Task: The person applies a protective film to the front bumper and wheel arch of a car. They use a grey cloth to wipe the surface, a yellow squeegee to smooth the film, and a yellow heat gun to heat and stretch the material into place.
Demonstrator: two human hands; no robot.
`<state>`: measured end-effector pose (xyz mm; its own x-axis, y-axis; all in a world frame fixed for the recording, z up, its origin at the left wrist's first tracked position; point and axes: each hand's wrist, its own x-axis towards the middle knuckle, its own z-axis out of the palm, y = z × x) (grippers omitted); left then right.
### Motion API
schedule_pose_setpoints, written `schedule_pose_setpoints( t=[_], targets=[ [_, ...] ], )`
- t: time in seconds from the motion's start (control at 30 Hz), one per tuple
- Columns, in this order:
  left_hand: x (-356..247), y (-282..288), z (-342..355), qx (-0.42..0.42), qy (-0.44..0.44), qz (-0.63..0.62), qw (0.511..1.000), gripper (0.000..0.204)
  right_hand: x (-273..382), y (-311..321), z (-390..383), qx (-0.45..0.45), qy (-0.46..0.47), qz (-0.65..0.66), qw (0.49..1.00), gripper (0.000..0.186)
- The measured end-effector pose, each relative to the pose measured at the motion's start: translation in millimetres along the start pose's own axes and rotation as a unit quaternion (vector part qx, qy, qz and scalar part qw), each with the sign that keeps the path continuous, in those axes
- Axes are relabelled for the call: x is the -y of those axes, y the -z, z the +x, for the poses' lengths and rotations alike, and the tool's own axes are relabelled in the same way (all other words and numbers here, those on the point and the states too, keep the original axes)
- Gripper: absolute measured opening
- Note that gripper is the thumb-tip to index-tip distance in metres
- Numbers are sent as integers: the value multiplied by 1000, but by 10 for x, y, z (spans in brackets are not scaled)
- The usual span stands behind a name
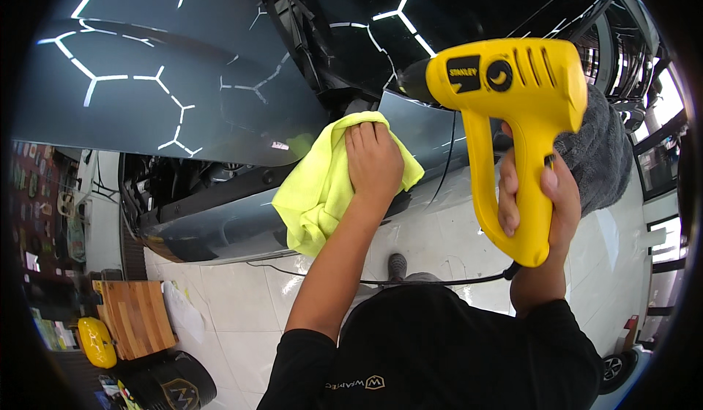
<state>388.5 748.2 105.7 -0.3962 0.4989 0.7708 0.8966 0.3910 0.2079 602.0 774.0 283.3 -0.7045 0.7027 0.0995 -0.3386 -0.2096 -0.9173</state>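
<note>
A yellow heat gun (pixel 505 73) with a black nozzle is gripped by its handle in my right hand (pixel 553 198). Its nozzle points left, over the grey car fender (pixel 414 121). My left hand (pixel 375 159) presses a bright yellow-green microfibre cloth (pixel 318 190) onto the car's front, by the gap beside the raised hood (pixel 183 66). Bunched cloth hides the body under it, and the fingertips curl into its upper fold. A black cord (pixel 469 282) runs from the base of the heat gun's handle to the left, in front of my body.
A dark grey towel (pixel 597 154) lies beyond the heat gun on the right. Below the hood runs the grey bumper (pixel 220 227). A wooden stool or box (pixel 137 318), a yellow case (pixel 97 342) and a black drum (pixel 172 384) stand at lower left on the tiled floor (pixel 238 293).
</note>
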Motion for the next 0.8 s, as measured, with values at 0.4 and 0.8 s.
schedule_pose_setpoints(
  t=[0.4, 0.8],
  targets=[
    [-302, 4, -11, 177, -174, -91, 964, 28, -134, 433, -788, -70, 47, 100, 991, 60],
    [-473, -171, 2, 103, -256, -125, 953, 14, -238, 387, -874, -77, 87, 109, 987, 60]
  ],
)
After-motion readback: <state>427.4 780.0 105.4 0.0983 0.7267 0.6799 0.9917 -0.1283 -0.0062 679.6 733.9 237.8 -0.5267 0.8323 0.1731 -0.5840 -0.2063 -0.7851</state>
